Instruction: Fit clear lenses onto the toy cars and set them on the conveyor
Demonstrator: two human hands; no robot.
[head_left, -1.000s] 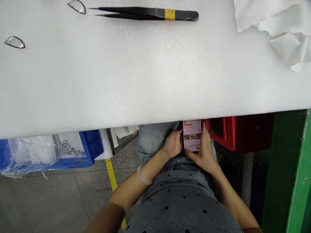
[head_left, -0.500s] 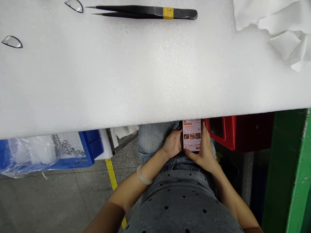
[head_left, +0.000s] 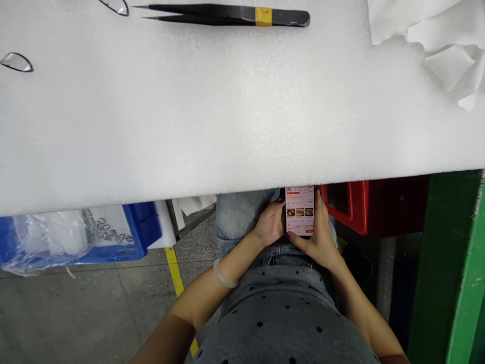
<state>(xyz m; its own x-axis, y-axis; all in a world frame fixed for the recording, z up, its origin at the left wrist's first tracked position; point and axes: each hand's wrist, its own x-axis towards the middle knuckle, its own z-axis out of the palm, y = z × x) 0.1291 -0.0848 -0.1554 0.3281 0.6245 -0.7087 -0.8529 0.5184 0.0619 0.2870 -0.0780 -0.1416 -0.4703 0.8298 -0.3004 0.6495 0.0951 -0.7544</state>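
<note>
A lit smartphone [head_left: 299, 212] is held upright in my lap, its top end hidden under the edge of the foam-covered table [head_left: 189, 126]. Its screen shows text and a row of small food pictures. My left hand [head_left: 271, 225] is closed along the phone's left side. Around the right side wraps my right hand [head_left: 320, 235], its thumb by the lower left corner of the screen. Black tweezers [head_left: 227, 15] with a yellow band lie on the foam, away from both hands. Clear, dark-rimmed leaf-shaped pieces lie at the left, one [head_left: 17, 61] nearer and one [head_left: 116, 6] by the tweezer tips.
Crumpled white sheets [head_left: 435, 35] lie at the table's right. Below the left edge stands a blue bin [head_left: 142, 227] with plastic wrap and several dark-rimmed pieces. A red container [head_left: 358, 207] and a green post [head_left: 468, 263] are on the right. Yellow tape [head_left: 174, 270] marks the floor.
The view has shifted very slightly, so the tweezers and clear pieces sit a little higher. Both hands keep the same hold on the smartphone.
</note>
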